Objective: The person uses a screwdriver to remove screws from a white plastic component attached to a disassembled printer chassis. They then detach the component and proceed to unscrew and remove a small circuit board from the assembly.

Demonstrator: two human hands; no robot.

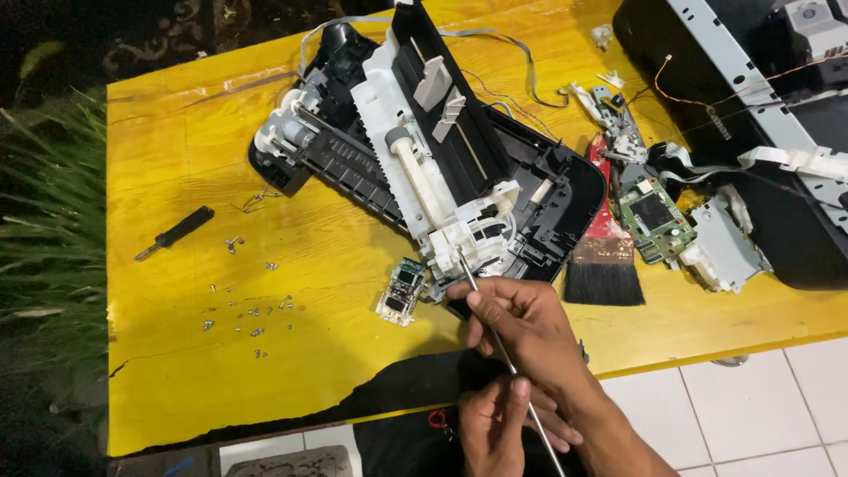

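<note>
1. At the near edge of the yellow surface (177, 177), we are pinching a thin metal screwdriver shaft (495, 340) between the fingers of our right hand (521, 322), which is closed around it partway up.
2. Lower down, our left hand (490, 428) is closed on the same shaft nearer its handle end, steadying it; the handle itself is out of view.
3. We are resting the tip against the white gear and roller assembly (459, 238) at the near corner of the opened printer body (424, 150), which is lying tilted across the middle of the surface.
4. We judge the step in hand to be working a fastener or catch loose on that white assembly; whether the tip is seated in a screw head is too small to tell.
5. The next move, as we are reading it, calls for keeping the shaft in line with the fastener and pressing straight down while turning, so the tip is not slipping onto the plastic.
6. Just beside the tip, a small circuit module (402, 290) is lying loose.
7. Farther left, loose screws (252, 314) are lying scattered, with a black-handled tool (177, 232) beyond them.
8. To the right, a black-bristled brush (605, 265), a green circuit board (654, 216) and a grey metal bracket (724, 247) are lying near a second black casing (751, 132).
</note>
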